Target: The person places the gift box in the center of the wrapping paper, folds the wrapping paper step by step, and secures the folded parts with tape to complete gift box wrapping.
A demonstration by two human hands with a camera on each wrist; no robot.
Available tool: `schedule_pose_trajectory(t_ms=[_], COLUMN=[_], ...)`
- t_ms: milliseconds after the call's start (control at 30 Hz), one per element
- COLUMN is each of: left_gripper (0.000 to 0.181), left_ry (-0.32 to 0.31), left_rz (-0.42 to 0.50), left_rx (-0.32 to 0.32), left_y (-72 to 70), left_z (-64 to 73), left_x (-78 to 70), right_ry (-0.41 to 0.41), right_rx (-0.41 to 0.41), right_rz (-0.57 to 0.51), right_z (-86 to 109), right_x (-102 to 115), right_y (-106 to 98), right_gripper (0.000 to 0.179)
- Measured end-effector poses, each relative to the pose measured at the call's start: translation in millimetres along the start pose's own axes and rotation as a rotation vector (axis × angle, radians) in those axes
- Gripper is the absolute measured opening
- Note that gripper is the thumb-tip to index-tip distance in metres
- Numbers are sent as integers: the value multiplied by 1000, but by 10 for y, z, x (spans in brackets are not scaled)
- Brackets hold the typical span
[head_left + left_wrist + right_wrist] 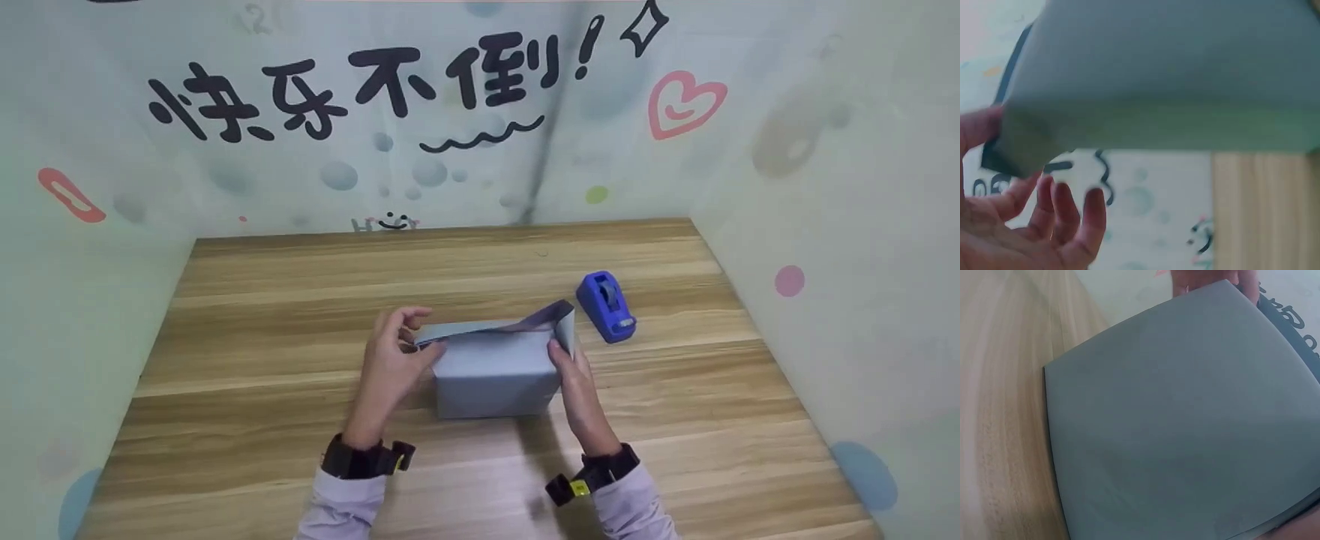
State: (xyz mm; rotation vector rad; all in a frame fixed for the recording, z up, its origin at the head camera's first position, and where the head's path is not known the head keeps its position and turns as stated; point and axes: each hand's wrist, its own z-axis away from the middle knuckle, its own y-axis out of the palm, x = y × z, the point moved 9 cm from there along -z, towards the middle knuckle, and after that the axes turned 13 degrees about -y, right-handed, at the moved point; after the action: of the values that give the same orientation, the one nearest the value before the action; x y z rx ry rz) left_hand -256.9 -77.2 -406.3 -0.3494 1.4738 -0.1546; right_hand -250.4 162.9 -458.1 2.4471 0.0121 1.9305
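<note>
On the wooden table a box is covered in smooth grey-blue paper. A loose flap of this paper stands up along the far top edge, folded to a peak at the right corner. My left hand pinches the paper at the left end, thumb on the near side and index finger behind; its other fingers curl free in the left wrist view. At the right end, my right hand grips the box, its thumb on the top edge and its fingers along the side. The covered face fills most of the right wrist view.
A blue tape dispenser sits just beyond the box to the right. The wooden table is enclosed by pale printed walls at the back and both sides. Black wrist cameras are strapped over both cuffs.
</note>
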Motion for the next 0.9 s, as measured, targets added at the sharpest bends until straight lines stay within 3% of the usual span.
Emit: schedule_pose_trajectory(t_ms=[233, 500, 633, 733, 900], left_gripper=[23, 29, 33, 30, 16], left_ry=[60, 123, 249, 372, 497], left_rz=[-266, -363, -358, -435, -660], left_rx=[92, 202, 293, 329, 220], left_y=[-116, -129, -92, -85, -142], left_z=[62, 66, 114, 165, 140], left_x=[-210, -363, -470, -544, -638], right_ry=[15, 25, 6, 2, 20], right_rx=[21, 59, 74, 76, 67], right_rz=[16, 33, 22, 24, 35], right_z=[-4, -4, -2, -6, -2], right_x=[-2, -22, -21, -30, -42], right_y=[-9, 10, 17, 15, -2], right_gripper=[63, 63, 64, 64, 65])
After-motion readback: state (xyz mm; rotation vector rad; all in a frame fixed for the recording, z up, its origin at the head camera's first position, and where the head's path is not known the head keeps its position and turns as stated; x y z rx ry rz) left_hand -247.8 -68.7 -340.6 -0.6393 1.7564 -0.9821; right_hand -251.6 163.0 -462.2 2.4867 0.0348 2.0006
